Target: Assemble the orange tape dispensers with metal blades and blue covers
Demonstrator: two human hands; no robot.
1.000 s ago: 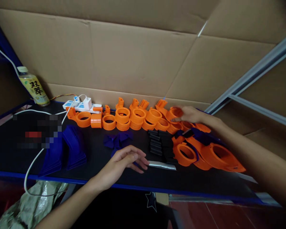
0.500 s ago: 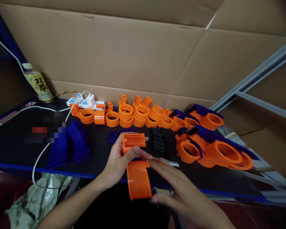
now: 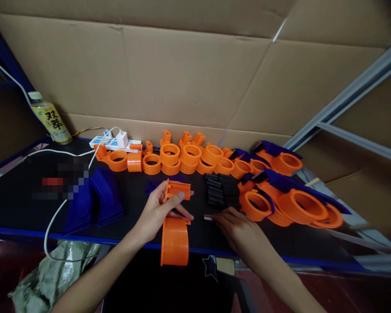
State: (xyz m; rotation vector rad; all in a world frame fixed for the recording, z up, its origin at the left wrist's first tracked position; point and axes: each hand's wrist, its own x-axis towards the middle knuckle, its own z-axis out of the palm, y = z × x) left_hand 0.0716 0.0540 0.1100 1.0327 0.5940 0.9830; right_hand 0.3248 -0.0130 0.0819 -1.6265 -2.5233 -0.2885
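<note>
My left hand (image 3: 154, 213) grips an orange plastic tape dispenser body (image 3: 175, 243), its wide ring hanging down past the table's front edge. The thumb lies across the dispenser's channelled upper end. To the right, my right hand (image 3: 239, 228) is low over the black tabletop, fingers curled over a thin silvery metal piece (image 3: 207, 217); only the piece's left end shows. Just behind that hand lie several black ribbed plastic pieces (image 3: 215, 191). Beside them, at the right, orange dispensers with blue parts (image 3: 301, 204) are piled.
Several orange dispenser bodies (image 3: 171, 154) line the back near a cardboard wall (image 3: 189, 74). Stacked blue curved pieces (image 3: 106, 198) stand at the left. Farther left are a power strip (image 3: 114, 142), white cable (image 3: 57, 208) and drink bottle (image 3: 52, 119). A metal frame (image 3: 348, 91) borders the right side.
My right hand has left the orange dispenser body and moved right, down onto the metal piece. My left hand still holds the dispenser, now slightly farther left.
</note>
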